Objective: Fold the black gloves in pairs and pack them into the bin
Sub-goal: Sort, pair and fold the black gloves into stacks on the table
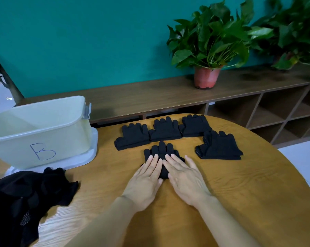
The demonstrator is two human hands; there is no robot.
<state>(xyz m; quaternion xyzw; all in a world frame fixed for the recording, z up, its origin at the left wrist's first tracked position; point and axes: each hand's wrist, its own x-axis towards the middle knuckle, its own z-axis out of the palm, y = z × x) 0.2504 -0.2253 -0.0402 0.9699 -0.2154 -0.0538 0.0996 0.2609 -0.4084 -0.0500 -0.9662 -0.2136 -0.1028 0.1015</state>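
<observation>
Both hands flat at centre frame: left hand and right hand press, fingers straight, on a black glove pair on the round wooden table (teal wall behind); bin upper left.

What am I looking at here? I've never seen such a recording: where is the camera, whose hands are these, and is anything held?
No machine here: a person wears one camera on the head, looking forward and down, so this single picture shows their own arms. The left hand and right hand lie flat, fingers straight, pressing a glove pair onto the wooden table; nothing is gripped. Beyond it lie four folded pairs. A pile of loose black gloves sits at the left, and the bin marked B stands behind it; no gloves show in the part of it visible. A plant stands further back.
</observation>
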